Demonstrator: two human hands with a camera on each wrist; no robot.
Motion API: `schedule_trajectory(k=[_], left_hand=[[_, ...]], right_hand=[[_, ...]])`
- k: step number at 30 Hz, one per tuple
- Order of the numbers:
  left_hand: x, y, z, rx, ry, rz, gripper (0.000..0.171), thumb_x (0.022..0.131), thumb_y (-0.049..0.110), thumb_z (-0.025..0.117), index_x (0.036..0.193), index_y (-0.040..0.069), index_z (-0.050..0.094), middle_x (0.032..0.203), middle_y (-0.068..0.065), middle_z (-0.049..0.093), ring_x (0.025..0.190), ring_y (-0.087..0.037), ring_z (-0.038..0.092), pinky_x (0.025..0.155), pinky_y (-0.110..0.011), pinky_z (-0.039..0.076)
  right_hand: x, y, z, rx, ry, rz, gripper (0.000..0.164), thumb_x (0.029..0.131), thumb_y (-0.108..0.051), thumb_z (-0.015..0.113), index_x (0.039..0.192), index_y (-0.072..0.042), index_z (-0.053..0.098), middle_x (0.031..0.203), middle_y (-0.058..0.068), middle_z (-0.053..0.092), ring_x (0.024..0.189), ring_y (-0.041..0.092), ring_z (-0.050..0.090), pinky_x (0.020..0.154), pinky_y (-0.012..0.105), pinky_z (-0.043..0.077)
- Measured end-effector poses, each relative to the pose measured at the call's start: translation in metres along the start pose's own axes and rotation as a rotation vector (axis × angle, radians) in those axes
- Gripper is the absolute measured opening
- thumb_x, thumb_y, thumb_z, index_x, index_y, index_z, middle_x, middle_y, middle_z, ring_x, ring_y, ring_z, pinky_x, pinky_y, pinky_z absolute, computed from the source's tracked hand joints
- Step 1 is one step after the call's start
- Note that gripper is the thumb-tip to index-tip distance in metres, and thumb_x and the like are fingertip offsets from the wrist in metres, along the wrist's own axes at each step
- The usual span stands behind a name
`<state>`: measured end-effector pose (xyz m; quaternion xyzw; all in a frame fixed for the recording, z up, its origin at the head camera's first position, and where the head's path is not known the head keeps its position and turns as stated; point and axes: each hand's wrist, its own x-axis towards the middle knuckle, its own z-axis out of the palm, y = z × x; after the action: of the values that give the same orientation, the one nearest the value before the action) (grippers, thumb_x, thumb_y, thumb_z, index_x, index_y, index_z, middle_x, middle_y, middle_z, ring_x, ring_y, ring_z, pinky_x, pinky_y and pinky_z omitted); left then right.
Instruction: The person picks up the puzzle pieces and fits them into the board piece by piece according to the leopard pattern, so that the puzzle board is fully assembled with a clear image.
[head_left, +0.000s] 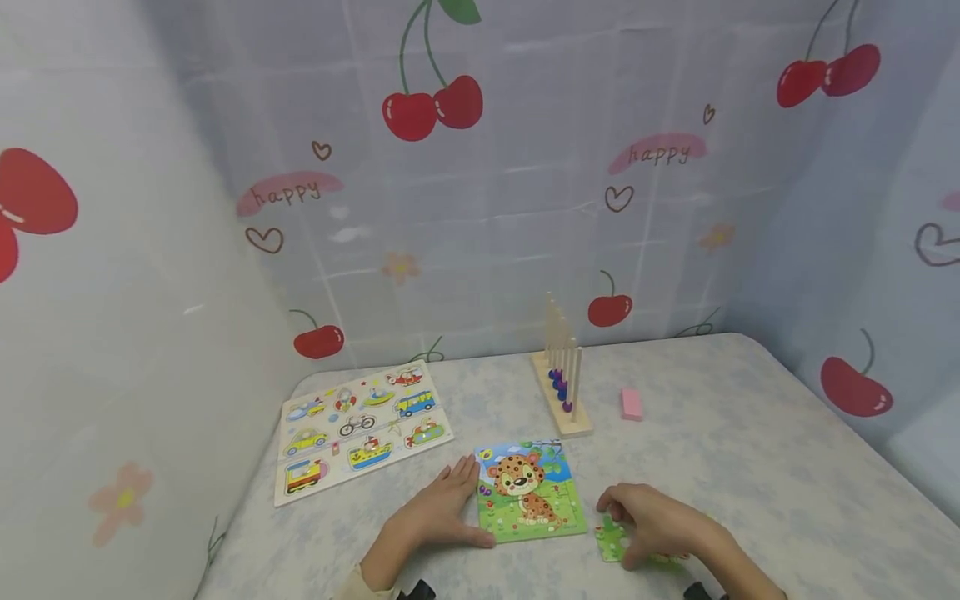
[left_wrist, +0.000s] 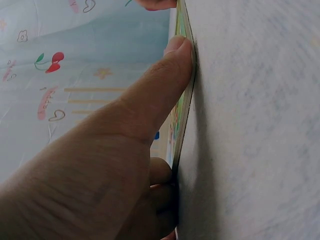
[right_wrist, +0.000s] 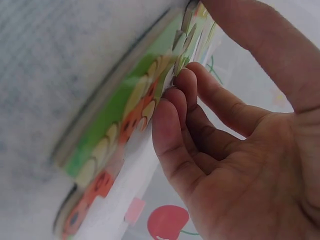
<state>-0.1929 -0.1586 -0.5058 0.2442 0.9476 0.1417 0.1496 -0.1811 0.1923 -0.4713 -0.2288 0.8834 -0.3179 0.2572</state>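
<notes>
A square leopard jigsaw puzzle [head_left: 534, 492] lies flat in front of me, its picture filled in. My left hand [head_left: 438, 512] spans its near left corner, fingers along the left side and thumb at the near edge. The left wrist view shows that thumb [left_wrist: 175, 60] extended against the puzzle's rim. To the right, my right hand [head_left: 663, 521] is over several loose puzzle pieces, with curled fingers and thumb on either side of a green puzzle piece [head_left: 610, 543]. In the right wrist view, orange-and-green pieces [right_wrist: 120, 115] lie beside its bent fingers.
A vehicle peg puzzle board [head_left: 352, 433] lies at the left. Behind the leopard puzzle stands a wooden peg rack [head_left: 573, 427] with blue and purple beads. A pink block [head_left: 631, 405] is to its right. A cherry-print curtain [head_left: 495, 217] surrounds the table [head_left: 750, 433].
</notes>
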Motion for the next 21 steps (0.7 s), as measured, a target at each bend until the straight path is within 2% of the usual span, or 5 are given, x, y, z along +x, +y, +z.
schedule_trajectory(k=[7,17,21], left_hand=[[-0.0020,-0.0008,-0.0003,-0.010,-0.007,-0.002,0.119,0.073,0.077,0.063,0.156,0.005,0.018,0.165,-0.011,0.010,0.153,-0.026,0.011,0.124,-0.047,0.017],[-0.0001,0.0004,0.0005,-0.026,-0.015,-0.008,0.118,0.073,0.076,0.064,0.155,0.004,0.019,0.165,-0.012,0.011,0.153,-0.027,0.012,0.124,-0.048,0.017],[0.0006,-0.0007,0.0003,-0.026,-0.011,-0.008,0.119,0.072,0.076,0.064,0.155,0.004,0.019,0.165,-0.011,0.010,0.153,-0.027,0.012,0.124,-0.048,0.017]], right_hand=[[-0.0016,0.0021,0.0017,0.012,0.007,-0.008,0.043,0.066,-0.009,0.087,0.103,-0.010,0.065,0.088,0.001,0.059,0.074,0.012,0.049,0.062,0.025,0.043],[-0.0038,-0.0027,-0.0013,-0.055,0.062,-0.028,0.045,0.066,-0.018,0.087,0.106,-0.010,0.068,0.094,-0.003,0.063,0.080,0.007,0.054,0.068,0.025,0.049],[-0.0012,-0.0074,-0.0033,-0.100,0.092,-0.053,0.046,0.066,-0.021,0.087,0.108,-0.011,0.070,0.093,-0.005,0.061,0.080,0.006,0.051,0.067,0.024,0.047]])
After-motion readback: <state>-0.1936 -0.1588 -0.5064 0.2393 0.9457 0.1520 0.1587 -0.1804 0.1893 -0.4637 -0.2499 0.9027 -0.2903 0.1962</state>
